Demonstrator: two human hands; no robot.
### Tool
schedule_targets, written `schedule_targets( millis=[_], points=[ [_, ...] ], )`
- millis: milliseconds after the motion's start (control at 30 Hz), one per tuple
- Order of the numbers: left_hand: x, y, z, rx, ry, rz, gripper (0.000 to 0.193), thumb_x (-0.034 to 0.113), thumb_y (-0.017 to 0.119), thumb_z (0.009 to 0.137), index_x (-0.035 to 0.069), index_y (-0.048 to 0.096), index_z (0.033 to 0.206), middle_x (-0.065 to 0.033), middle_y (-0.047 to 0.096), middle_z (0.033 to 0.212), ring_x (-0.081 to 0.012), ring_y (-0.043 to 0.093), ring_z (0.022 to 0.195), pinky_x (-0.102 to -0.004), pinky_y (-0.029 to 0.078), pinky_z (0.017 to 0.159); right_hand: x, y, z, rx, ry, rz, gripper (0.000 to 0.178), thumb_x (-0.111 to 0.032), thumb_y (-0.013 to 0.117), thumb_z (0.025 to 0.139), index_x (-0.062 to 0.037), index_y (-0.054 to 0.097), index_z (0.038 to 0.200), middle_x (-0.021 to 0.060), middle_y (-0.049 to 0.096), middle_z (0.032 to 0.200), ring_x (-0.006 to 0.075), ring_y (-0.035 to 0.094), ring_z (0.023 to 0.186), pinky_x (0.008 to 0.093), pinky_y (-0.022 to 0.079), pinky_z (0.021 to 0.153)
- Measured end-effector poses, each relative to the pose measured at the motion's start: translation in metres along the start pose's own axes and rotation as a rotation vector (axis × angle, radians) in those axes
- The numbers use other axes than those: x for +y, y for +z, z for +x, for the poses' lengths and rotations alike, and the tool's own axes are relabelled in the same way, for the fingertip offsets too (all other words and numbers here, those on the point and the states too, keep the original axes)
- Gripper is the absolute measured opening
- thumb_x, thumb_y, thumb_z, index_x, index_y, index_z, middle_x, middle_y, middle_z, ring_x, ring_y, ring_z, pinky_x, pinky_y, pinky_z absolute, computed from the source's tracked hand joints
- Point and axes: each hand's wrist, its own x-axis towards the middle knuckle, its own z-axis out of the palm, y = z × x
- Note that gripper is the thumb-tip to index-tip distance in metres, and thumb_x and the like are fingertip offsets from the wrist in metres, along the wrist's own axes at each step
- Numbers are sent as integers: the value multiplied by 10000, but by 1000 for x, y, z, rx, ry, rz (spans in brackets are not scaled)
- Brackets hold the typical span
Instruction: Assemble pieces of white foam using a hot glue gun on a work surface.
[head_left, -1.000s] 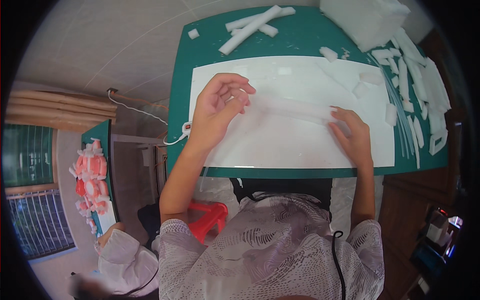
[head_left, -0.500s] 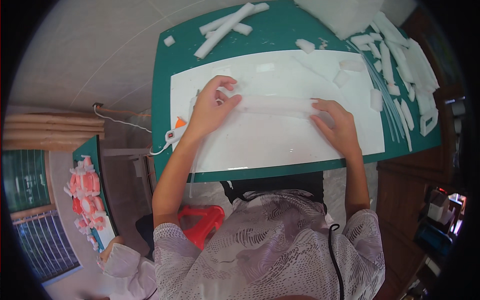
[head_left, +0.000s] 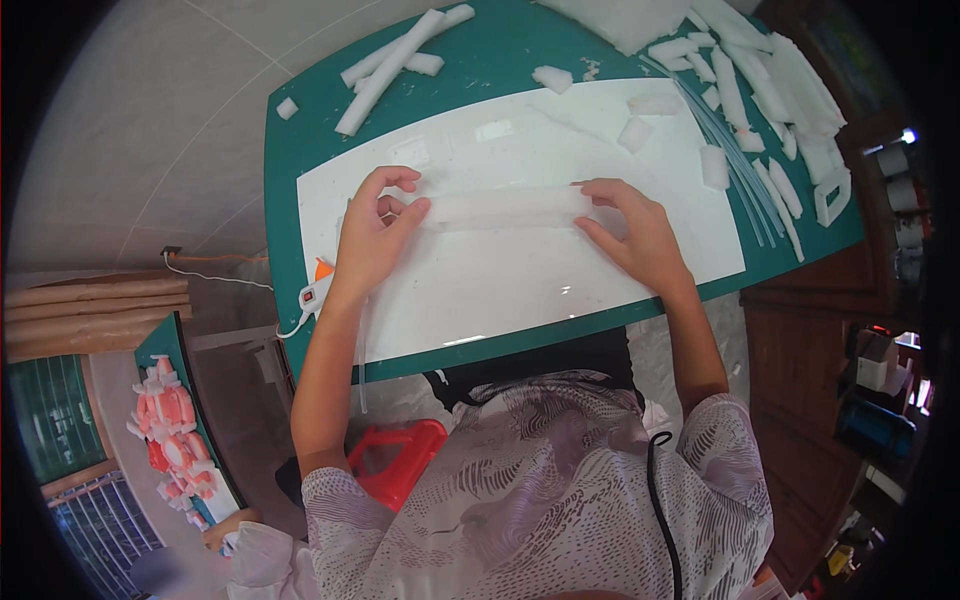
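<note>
A long white foam strip point(head_left: 505, 209) lies level over the white board point(head_left: 480, 300), spanning the space between my hands. My left hand point(head_left: 375, 240) holds its left end with the thumb, the index finger curled above. Its right end sits between the thumb and fingers of my right hand point(head_left: 640, 235). Beside my left wrist is a white hot glue gun point(head_left: 314, 295) with a red switch and an orange part, partly hidden by my forearm. A clear glue stick point(head_left: 363, 365) hangs past the table edge there.
The board rests on a green table point(head_left: 290, 170). Foam bars point(head_left: 390, 72) are stacked at the far left. Foam scraps point(head_left: 728, 85) and thin clear sticks point(head_left: 730, 165) lie at the right. A red stool point(head_left: 400, 460) stands below, and another person's sleeve point(head_left: 265, 560) shows lower left.
The whole view has shifted and turned slightly, so the table appears further left. Both hands keep their hold on the foam strip, with little change in their pose.
</note>
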Motion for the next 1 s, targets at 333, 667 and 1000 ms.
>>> schedule_targets(
  millis=[333, 667, 1000],
  points=[
    [2, -3, -4, 54, 27, -87, 222, 84, 647, 898, 30, 597, 1108, -24, 559, 1042, -42, 524, 715, -203, 425, 642, -8, 0, 4, -30, 58, 181, 501, -52, 708, 818, -27, 542, 1290, 134, 594, 1296, 257, 601, 1136, 356, 503, 952],
    [22, -15, -34, -138, 100, -932, 133, 158, 584, 978, 38, 592, 1035, -26, 550, 1001, -104, 501, 695, -261, 376, 610, -3, -5, 0, 11, -50, 157, 593, -63, 730, 786, -53, 509, 1336, 136, 561, 1345, 281, 547, 1215, 372, 477, 964],
    [43, -1, -58, -326, 162, -1133, 62, 136, 523, 1003, 79, 541, 1017, -22, 458, 965, -101, 406, 656, -239, 363, 578, -42, -9, -3, 305, -261, -93, 416, -4, 726, 764, -6, 620, 1166, 159, 644, 1162, 314, 599, 1099, 389, 477, 933]
  ],
)
